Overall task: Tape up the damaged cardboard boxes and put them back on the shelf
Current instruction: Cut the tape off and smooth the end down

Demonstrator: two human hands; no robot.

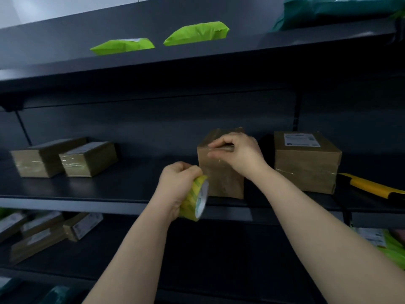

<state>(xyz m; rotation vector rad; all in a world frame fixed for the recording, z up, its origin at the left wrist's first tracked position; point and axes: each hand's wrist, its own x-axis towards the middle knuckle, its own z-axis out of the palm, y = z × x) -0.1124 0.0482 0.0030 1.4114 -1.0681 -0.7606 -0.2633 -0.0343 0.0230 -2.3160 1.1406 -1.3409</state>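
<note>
Two hands work at middle shelf. Left hand grips yellow tape roll, which sits at 7 o'clock of centre box, at its left edge. Right hand clasps the top front edge of centre box, fingers curled over top. Centre box stands upright near shelf front. Labelled box at 3 o'clock, just beside. Taped box and second taped box at 9 o'clock, well apart. Yellow cutter further out at 3 o'clock.

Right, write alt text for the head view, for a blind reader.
A person's right hand grips the top edge of a small cardboard box on a dark shelf, while the left hand holds a yellow tape roll beside it. More taped boxes sit on either side, and a yellow-and-black tool lies far right.
</note>
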